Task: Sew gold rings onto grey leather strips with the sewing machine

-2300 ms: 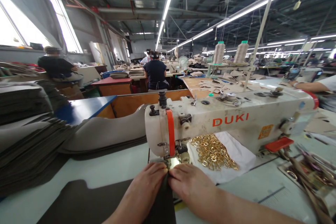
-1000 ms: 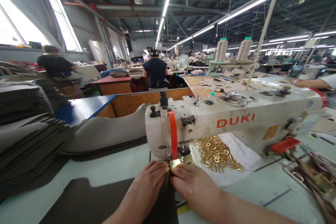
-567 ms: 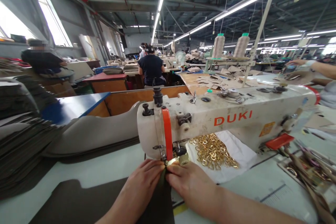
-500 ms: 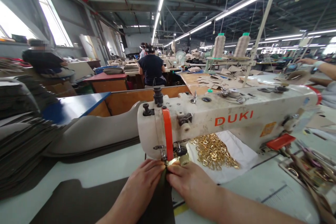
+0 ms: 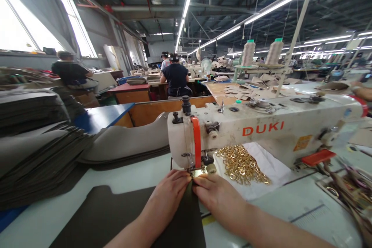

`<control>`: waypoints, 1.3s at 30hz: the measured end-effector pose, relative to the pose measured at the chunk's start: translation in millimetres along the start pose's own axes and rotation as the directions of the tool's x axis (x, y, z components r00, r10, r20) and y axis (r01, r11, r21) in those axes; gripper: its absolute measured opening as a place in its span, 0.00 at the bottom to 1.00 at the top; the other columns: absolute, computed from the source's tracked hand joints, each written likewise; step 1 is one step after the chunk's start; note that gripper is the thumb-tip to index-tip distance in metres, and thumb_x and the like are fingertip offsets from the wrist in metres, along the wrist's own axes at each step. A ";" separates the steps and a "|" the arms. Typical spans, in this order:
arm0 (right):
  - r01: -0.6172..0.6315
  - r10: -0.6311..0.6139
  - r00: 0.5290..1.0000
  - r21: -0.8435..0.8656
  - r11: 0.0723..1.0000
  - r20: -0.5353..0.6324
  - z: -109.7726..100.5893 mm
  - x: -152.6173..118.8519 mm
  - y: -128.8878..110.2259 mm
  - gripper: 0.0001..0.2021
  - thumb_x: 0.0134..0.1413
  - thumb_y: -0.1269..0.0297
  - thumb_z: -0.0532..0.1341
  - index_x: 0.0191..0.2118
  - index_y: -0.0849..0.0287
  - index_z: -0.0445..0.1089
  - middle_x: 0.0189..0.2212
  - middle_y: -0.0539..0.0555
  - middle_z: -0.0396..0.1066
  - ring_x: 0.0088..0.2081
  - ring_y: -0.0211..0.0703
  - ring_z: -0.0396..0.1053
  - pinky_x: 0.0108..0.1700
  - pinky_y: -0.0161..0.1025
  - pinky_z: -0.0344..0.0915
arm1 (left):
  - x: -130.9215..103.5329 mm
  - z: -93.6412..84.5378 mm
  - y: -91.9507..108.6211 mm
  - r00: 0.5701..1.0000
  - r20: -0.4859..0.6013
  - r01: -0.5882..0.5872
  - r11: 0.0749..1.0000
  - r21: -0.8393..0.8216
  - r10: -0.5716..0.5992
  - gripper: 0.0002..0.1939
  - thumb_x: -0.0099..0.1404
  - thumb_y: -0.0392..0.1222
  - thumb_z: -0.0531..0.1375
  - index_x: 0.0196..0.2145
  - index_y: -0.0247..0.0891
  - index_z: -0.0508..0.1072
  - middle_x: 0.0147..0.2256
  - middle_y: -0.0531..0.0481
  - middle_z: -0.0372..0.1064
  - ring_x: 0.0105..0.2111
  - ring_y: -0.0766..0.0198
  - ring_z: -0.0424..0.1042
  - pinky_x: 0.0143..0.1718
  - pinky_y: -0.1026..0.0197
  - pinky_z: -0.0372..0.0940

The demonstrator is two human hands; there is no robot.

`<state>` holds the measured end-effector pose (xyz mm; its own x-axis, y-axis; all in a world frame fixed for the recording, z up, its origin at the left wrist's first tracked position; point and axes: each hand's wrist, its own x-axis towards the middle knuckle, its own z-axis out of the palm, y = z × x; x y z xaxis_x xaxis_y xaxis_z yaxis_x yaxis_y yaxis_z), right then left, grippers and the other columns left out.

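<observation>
A dark grey-brown fabric panel (image 5: 116, 217) lies across the sewing table and runs up to the needle area of a white sewing machine (image 5: 232, 124). My left hand (image 5: 171, 190) pinches the panel's narrow upper end, just in front of the presser foot. Close beside it on the right, my right hand (image 5: 213, 192) has its fingers pressed together on the same edge. A narrow olive strip shows between the two hands. The fingertips hide the exact spot under the needle. Gold metal rings (image 5: 241, 162) are heaped on a white cloth (image 5: 279, 178) under the machine arm.
Tall stacks of dark panels (image 5: 35, 155) stand at the left, with more cut panels (image 5: 128, 143) behind the machine head. A tray of tools and straps (image 5: 334, 192) sits at the right. Thread cones (image 5: 248, 52) rise behind the machine. Other people work further back.
The view has shifted left, so the machine, hands and panel appear further right. Both hands stay at the needle area. At the far right, another person's arm has moved mostly out of view.
</observation>
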<state>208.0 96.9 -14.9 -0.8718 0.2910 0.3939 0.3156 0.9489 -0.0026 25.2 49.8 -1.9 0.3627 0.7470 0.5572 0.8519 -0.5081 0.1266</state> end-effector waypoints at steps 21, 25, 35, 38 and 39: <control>0.058 -0.060 0.995 0.020 0.998 0.082 -14.9 -5.0 -5.1 0.02 0.61 0.70 0.60 0.39 0.62 0.68 0.37 0.54 0.71 0.44 0.44 0.66 0.50 0.40 0.62 | -19.4 -1.1 -4.4 0.968 0.251 -0.066 0.974 0.216 0.010 0.18 0.67 0.33 0.49 0.48 0.35 0.74 0.49 0.46 0.74 0.49 0.62 0.73 0.53 0.62 0.66; 0.058 -0.059 0.996 0.014 0.998 0.073 -14.9 -4.2 -4.5 0.01 0.61 0.70 0.60 0.38 0.61 0.68 0.36 0.53 0.71 0.43 0.43 0.66 0.49 0.39 0.63 | -19.2 -0.7 -7.1 0.968 0.247 -0.089 0.976 0.201 0.037 0.18 0.66 0.33 0.49 0.48 0.34 0.74 0.49 0.45 0.75 0.49 0.61 0.73 0.53 0.61 0.65; 0.053 -0.054 0.996 0.012 0.999 0.070 -12.6 1.1 0.1 0.02 0.61 0.71 0.59 0.36 0.62 0.69 0.36 0.53 0.71 0.43 0.42 0.66 0.50 0.36 0.63 | -14.0 2.1 -15.2 0.976 0.216 -0.003 0.993 0.114 -0.022 0.17 0.65 0.35 0.52 0.47 0.41 0.76 0.49 0.49 0.75 0.49 0.60 0.73 0.52 0.59 0.67; 0.064 -0.065 0.996 0.008 0.998 0.069 -11.8 1.7 1.0 0.01 0.60 0.71 0.60 0.36 0.63 0.69 0.36 0.54 0.71 0.43 0.43 0.66 0.50 0.37 0.63 | -14.4 3.4 -16.9 0.977 0.212 -0.018 0.988 0.153 -0.015 0.16 0.65 0.35 0.52 0.46 0.39 0.76 0.48 0.47 0.75 0.48 0.59 0.74 0.51 0.58 0.67; 0.065 -0.066 0.996 0.009 0.998 0.067 -12.0 1.9 1.1 0.01 0.60 0.71 0.60 0.36 0.63 0.69 0.37 0.54 0.71 0.43 0.43 0.66 0.50 0.37 0.63 | -14.5 3.7 -17.2 0.977 0.215 -0.023 0.986 0.168 -0.014 0.16 0.65 0.35 0.52 0.46 0.39 0.76 0.48 0.47 0.75 0.48 0.59 0.74 0.51 0.59 0.67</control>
<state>211.2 97.0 -3.2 -0.9140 0.2355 0.3304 0.2545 0.9670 0.0146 6.6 49.2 -15.2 0.4237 0.8285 0.3661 0.8946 -0.4460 -0.0260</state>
